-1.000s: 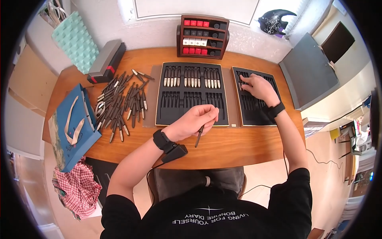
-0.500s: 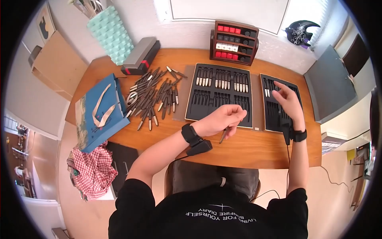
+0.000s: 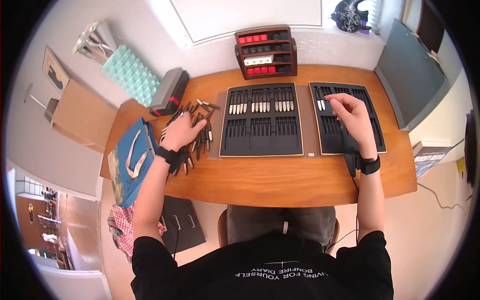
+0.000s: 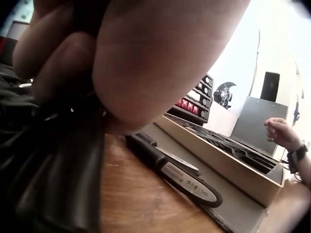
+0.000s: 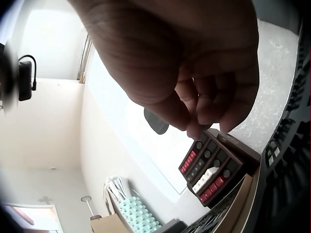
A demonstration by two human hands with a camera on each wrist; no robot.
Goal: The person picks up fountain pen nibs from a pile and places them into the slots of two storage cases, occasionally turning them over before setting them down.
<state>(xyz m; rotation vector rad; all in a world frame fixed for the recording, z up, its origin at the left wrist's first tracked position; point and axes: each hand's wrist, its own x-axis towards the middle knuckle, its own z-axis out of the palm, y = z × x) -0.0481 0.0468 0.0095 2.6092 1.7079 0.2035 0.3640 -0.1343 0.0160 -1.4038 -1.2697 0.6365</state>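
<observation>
My left hand point(image 3: 182, 131) is over the left side of a pile of slim dark tubes with silvery label plates point(image 3: 209, 135), thumb apart from the fingers. In the left wrist view two tubes point(image 4: 189, 183) lie beside the hand; one label shows "1.5ml". My right hand point(image 3: 354, 116) is above the right slotted tray point(image 3: 376, 142), with thumb and fingertips pinched together. In the right wrist view, a dark rounded end point(image 5: 156, 122), like that of a slim tube, shows behind the thumb; the rest is hidden. Two tubes point(image 3: 320, 104) stand in that tray's upper left slots.
A middle tray point(image 3: 235, 145) has tubes filling its upper row. Behind it stands a wooden rack point(image 3: 266, 52) of red, black and white pieces. A blue paper bag point(image 3: 121, 172) and a grey box point(image 3: 170, 90) flank the pile. A grey panel point(image 3: 412, 75) stands right.
My left hand has gone left from in front of the middle tray to the pile, without the tube it held. My right hand's fingers, spread half a second ago, have come together over the right tray.
</observation>
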